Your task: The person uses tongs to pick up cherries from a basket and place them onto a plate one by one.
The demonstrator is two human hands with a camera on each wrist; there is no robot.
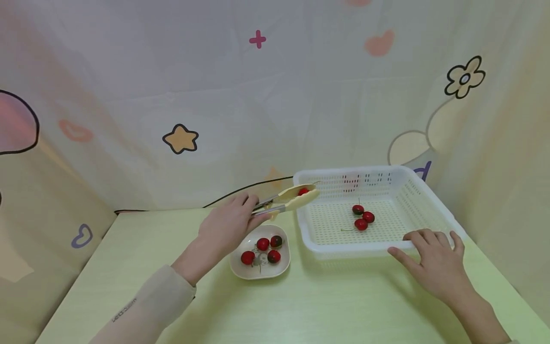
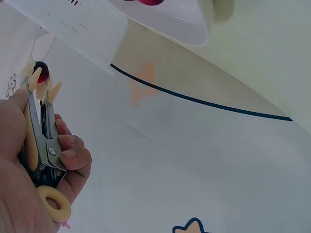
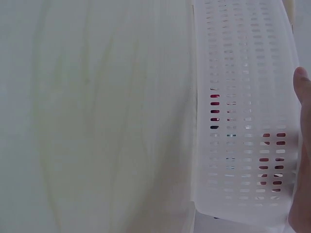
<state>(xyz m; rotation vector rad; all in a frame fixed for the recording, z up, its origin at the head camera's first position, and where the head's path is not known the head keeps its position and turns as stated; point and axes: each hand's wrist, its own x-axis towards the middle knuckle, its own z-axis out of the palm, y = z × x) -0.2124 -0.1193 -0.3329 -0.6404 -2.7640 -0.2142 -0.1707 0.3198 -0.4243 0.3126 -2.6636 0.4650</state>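
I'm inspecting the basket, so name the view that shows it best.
The head view: the basket shows its inside and most of its rim, with three cherries on its floor. The left wrist view catches only part, at upper left; the right wrist view shows a slotted wall up close.

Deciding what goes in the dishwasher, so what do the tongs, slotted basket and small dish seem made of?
Tongs: gleaming metal arms, probably steel; matte pale-yellow tips, perhaps silicone. Slotted basket: likely satin white plastic, given its moulded openings. Small dish: smooth, glossy white; ceramic or melamine, unclear.
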